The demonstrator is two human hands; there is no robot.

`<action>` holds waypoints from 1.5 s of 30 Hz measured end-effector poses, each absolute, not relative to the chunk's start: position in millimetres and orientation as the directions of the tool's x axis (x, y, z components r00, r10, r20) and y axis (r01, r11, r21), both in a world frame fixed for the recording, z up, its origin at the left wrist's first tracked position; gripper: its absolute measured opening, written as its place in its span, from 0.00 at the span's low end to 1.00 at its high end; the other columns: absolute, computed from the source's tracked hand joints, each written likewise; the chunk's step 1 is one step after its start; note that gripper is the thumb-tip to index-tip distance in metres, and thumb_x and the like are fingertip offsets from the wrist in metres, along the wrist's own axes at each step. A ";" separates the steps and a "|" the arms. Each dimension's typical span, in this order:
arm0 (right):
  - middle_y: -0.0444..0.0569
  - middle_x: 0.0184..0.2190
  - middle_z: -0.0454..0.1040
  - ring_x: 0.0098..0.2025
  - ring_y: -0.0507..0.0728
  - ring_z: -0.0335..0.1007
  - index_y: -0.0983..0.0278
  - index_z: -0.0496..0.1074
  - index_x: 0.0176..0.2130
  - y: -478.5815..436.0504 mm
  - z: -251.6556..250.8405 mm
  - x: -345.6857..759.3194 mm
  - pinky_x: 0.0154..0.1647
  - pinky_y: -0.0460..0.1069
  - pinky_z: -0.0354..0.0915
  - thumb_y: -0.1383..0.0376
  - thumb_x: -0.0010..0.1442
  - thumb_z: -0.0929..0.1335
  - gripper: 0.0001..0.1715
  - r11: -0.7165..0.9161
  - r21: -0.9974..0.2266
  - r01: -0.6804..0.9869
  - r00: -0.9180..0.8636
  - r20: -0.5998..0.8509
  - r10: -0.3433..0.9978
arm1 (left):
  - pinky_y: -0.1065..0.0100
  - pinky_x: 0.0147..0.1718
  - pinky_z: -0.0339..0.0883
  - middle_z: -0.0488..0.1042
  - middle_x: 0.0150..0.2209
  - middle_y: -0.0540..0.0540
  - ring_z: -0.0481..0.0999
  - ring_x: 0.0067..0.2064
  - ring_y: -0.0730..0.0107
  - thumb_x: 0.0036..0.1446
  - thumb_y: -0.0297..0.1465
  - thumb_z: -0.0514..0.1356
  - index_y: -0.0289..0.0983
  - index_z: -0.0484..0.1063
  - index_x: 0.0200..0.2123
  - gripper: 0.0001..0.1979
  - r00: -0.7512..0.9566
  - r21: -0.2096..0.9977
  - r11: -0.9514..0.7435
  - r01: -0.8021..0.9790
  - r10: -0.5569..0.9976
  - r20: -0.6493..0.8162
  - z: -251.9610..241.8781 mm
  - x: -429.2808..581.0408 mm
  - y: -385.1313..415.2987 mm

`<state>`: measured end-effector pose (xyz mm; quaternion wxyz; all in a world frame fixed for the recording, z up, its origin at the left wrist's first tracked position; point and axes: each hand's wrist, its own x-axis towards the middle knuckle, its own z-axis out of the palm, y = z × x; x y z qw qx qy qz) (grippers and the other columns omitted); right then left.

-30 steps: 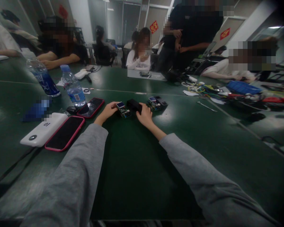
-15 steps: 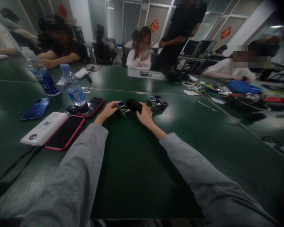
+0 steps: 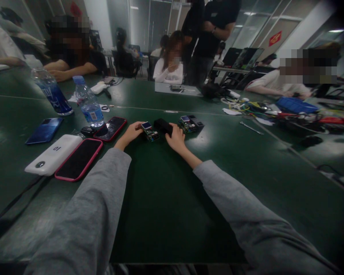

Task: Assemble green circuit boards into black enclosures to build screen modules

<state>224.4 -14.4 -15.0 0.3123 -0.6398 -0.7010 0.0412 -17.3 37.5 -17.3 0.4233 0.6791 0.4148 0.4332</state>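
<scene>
My left hand (image 3: 131, 133) is closed on the left edge of a small circuit board (image 3: 150, 131) that carries a little screen at its upper end. Just to the right, my right hand (image 3: 176, 137) grips a black box-shaped piece (image 3: 163, 126), its fingers wrapped around the near right end. The board and the black piece are close together but apart. Beyond my right hand, a second circuit board (image 3: 187, 124) with a screen lies on the green table (image 3: 160, 198), against a dark flat part (image 3: 197, 122).
At left are a blue phone (image 3: 44, 130), a white power bank (image 3: 54, 154), a red-cased phone (image 3: 79, 159), another phone (image 3: 110, 128) and two bottles, one a water bottle (image 3: 88, 105). Tangled cables (image 3: 263, 109) and tweezers (image 3: 250, 128) lie at right. People sit across the table.
Both hands and the things they hold stay in nearly the same place. In the background, the standing person has shifted and a second standing figure now shows.
</scene>
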 end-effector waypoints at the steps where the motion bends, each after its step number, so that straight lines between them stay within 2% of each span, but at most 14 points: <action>1: 0.57 0.54 0.65 0.54 0.67 0.59 0.62 0.55 0.61 -14.2 -15.2 224.6 0.51 0.64 0.60 0.63 0.59 0.63 0.31 0.179 -0.459 0.870 0.013 0.385 0.923 | 0.55 0.59 0.60 0.75 0.53 0.40 0.73 0.54 0.63 0.53 0.25 0.60 0.34 0.71 0.51 0.20 0.283 0.933 -0.301 0.194 0.928 0.241 -17.6 -17.5 37.7; 9: 0.57 0.54 0.65 0.55 0.67 0.58 0.61 0.56 0.60 -15.2 -13.7 223.4 0.51 0.64 0.59 0.64 0.59 0.62 0.30 0.174 -0.463 0.869 0.017 0.379 0.925 | 0.55 0.58 0.61 0.75 0.52 0.39 0.73 0.54 0.63 0.54 0.26 0.60 0.34 0.70 0.53 0.21 0.286 0.937 -0.291 0.191 0.930 0.231 -14.8 -18.0 33.1; 16: 0.57 0.54 0.65 0.55 0.68 0.58 0.62 0.56 0.60 -14.3 -14.8 222.4 0.51 0.64 0.59 0.64 0.58 0.63 0.31 0.160 -0.459 0.874 0.031 0.380 0.924 | 0.56 0.59 0.60 0.75 0.52 0.39 0.74 0.53 0.63 0.53 0.24 0.60 0.32 0.70 0.52 0.21 0.271 0.941 -0.271 0.205 0.939 0.212 -11.5 -14.7 32.1; 45: 0.57 0.54 0.65 0.55 0.68 0.58 0.62 0.56 0.60 -15.3 -14.8 221.4 0.51 0.65 0.59 0.64 0.58 0.63 0.31 0.167 -0.444 0.880 0.021 0.388 0.921 | 0.55 0.59 0.59 0.74 0.53 0.40 0.73 0.54 0.63 0.53 0.25 0.61 0.34 0.70 0.52 0.21 0.286 0.936 -0.295 0.192 0.929 0.235 -16.9 -17.2 37.1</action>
